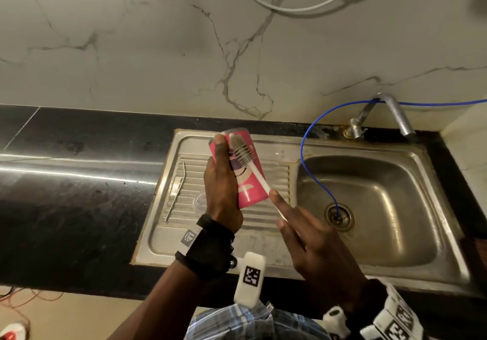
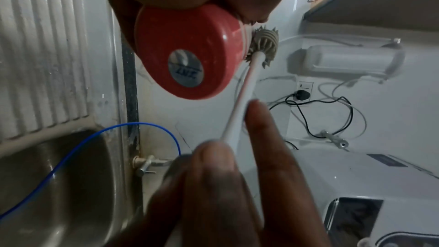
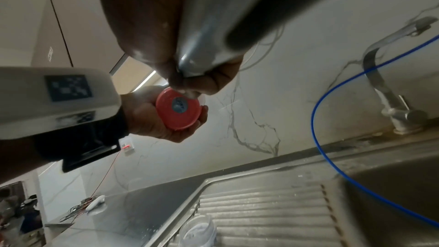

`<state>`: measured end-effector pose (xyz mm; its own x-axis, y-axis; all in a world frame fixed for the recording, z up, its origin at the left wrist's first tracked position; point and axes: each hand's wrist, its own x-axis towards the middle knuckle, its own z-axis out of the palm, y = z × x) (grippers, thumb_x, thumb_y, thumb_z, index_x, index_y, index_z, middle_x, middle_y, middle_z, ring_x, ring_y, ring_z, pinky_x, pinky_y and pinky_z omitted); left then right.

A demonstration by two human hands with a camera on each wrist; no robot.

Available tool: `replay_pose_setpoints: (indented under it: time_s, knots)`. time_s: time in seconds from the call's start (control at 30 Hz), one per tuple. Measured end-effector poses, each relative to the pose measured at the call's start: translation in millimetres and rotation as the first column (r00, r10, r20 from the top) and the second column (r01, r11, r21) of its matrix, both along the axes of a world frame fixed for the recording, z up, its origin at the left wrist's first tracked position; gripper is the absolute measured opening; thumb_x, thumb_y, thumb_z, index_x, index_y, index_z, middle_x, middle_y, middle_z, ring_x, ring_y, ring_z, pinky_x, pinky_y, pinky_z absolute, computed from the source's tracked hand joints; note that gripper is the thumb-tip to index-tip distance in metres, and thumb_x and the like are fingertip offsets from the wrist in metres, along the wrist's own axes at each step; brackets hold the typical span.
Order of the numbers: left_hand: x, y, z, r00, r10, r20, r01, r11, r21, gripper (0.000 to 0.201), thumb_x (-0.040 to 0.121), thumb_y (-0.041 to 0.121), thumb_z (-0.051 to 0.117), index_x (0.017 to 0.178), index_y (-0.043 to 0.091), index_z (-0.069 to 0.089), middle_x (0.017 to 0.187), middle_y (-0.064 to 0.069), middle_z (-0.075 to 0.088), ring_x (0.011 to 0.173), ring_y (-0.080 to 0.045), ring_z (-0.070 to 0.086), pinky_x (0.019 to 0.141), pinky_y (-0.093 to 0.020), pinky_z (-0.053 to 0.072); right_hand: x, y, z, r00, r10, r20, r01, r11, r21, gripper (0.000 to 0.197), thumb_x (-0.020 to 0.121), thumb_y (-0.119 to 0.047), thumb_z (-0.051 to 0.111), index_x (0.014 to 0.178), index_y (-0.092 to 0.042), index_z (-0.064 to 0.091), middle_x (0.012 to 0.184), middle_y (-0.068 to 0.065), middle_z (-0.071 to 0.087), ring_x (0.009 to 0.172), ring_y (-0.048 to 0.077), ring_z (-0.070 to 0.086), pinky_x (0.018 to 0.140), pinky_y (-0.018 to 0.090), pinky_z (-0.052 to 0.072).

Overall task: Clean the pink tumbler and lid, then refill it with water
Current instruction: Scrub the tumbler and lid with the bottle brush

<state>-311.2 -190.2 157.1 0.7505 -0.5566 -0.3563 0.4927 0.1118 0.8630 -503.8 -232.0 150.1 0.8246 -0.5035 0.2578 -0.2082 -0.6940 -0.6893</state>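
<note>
My left hand (image 1: 220,179) grips the pink tumbler (image 1: 250,184) tilted above the ribbed drainboard (image 1: 266,208), its mouth pointing away from me. Its round base with a silver sticker (image 2: 185,67) faces the wrist cameras (image 3: 178,112). My right hand (image 1: 282,208) holds the white handle of a bottle brush (image 1: 259,177), index finger stretched along it. The grey bristle head (image 1: 241,150) lies against the tumbler's outer wall near the rim (image 2: 263,44). A clear lid (image 1: 199,202) lies on the drainboard to the left of my left hand (image 3: 198,232).
A bent metal straw (image 1: 176,189) lies on the drainboard's left side. The steel sink basin (image 1: 369,181) is to the right, with a thin blue tube (image 1: 305,150) running into its drain. The faucet (image 1: 398,114) stands behind it. Black counter (image 1: 79,181) extends left.
</note>
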Motion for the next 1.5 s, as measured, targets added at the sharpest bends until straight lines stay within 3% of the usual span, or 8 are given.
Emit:
replay_pose_setpoints:
  time_s: [0.13, 0.27, 0.5, 0.63, 0.97, 1.13, 1.37, 1.5]
  knots:
    - [2, 2, 1, 0.999, -0.031, -0.043, 0.029, 0.998, -0.051, 0.077, 0.089, 0.079, 0.061, 0.141, 0.022, 0.063, 0.128, -0.022, 0.072, 0.112, -0.041, 0.072, 0.09, -0.057, 0.063, 2, -8, -1, 1.0, 0.003, -0.013, -0.002, 0.999, 0.043, 0.059, 0.109, -0.022, 0.049, 0.162, -0.038, 0.028, 0.102, -0.002, 0.064, 0.083, 0.013, 0.061, 0.077, 0.031, 0.05]
    - [14, 7, 1, 0.998, -0.009, -0.07, 0.005, 0.999, -0.045, 0.073, 0.083, 0.066, 0.078, 0.138, 0.019, 0.061, 0.125, -0.015, 0.073, 0.115, -0.047, 0.071, 0.086, -0.06, 0.063, -17, 4, -6, 0.999, 0.05, -0.015, -0.049, 0.995, 0.082, 0.059, 0.108, -0.025, 0.049, 0.162, -0.037, 0.029, 0.088, -0.015, 0.049, 0.074, 0.007, 0.052, 0.071, 0.021, 0.047]
    - [3, 17, -7, 0.982, -0.109, -0.156, 0.108, 0.994, -0.01, 0.049, 0.104, 0.058, 0.053, 0.13, 0.019, 0.07, 0.107, -0.008, 0.079, 0.091, -0.025, 0.077, 0.079, -0.046, 0.063, 0, -4, -1, 0.999, 0.004, -0.044, -0.003, 1.0, 0.014, 0.062, 0.107, -0.021, 0.049, 0.162, -0.04, 0.027, 0.09, -0.007, 0.051, 0.073, 0.011, 0.052, 0.07, 0.029, 0.048]
    - [9, 17, -2, 0.964, -0.12, -0.238, 0.106, 0.992, -0.071, 0.071, 0.096, 0.054, 0.055, 0.14, -0.001, 0.062, 0.115, -0.021, 0.066, 0.103, -0.039, 0.065, 0.094, -0.05, 0.053, 9, -1, 1, 0.999, -0.008, -0.046, 0.009, 1.0, 0.024, 0.064, 0.108, -0.018, 0.051, 0.162, -0.043, 0.025, 0.09, -0.008, 0.049, 0.073, 0.01, 0.051, 0.07, 0.027, 0.047]
    - [21, 6, -5, 0.975, 0.004, -0.221, -0.015, 0.999, -0.044, 0.107, 0.063, 0.096, 0.07, 0.131, 0.013, 0.069, 0.101, -0.014, 0.07, 0.101, -0.037, 0.069, 0.096, -0.06, 0.059, -12, 23, -5, 0.996, 0.04, -0.076, -0.044, 0.998, -0.043, 0.066, 0.106, -0.013, 0.052, 0.163, -0.034, 0.026, 0.091, -0.011, 0.041, 0.066, 0.008, 0.045, 0.061, 0.031, 0.049]
    - [-4, 5, -12, 0.985, -0.043, -0.168, 0.033, 0.997, -0.063, 0.088, 0.059, 0.099, 0.067, 0.102, 0.023, 0.075, 0.104, -0.014, 0.061, 0.095, -0.035, 0.063, 0.099, -0.06, 0.054, 24, 12, 2, 0.997, -0.065, -0.035, 0.064, 0.998, -0.023, 0.065, 0.106, -0.016, 0.05, 0.162, -0.039, 0.027, 0.089, -0.007, 0.045, 0.067, 0.012, 0.048, 0.063, 0.037, 0.049]
    - [43, 16, -6, 0.965, 0.127, -0.23, -0.143, 0.988, -0.053, 0.091, 0.066, 0.094, 0.069, 0.116, 0.019, 0.06, 0.101, -0.011, 0.054, 0.095, -0.035, 0.061, 0.097, -0.06, 0.056, -23, 31, -6, 0.997, 0.056, -0.061, -0.056, 0.998, 0.005, 0.06, 0.107, -0.02, 0.048, 0.162, -0.035, 0.029, 0.088, -0.019, 0.034, 0.067, 0.002, 0.043, 0.065, 0.014, 0.037]
    - [14, 17, -15, 0.982, -0.013, -0.189, 0.007, 0.999, -0.035, 0.106, 0.061, 0.098, 0.068, 0.123, 0.012, 0.07, 0.11, -0.015, 0.067, 0.101, -0.037, 0.071, 0.099, -0.061, 0.058, 10, 25, -2, 0.998, -0.024, -0.055, 0.023, 1.0, -0.008, 0.063, 0.107, -0.021, 0.05, 0.161, -0.043, 0.026, 0.087, -0.011, 0.043, 0.068, 0.007, 0.046, 0.064, 0.028, 0.046]
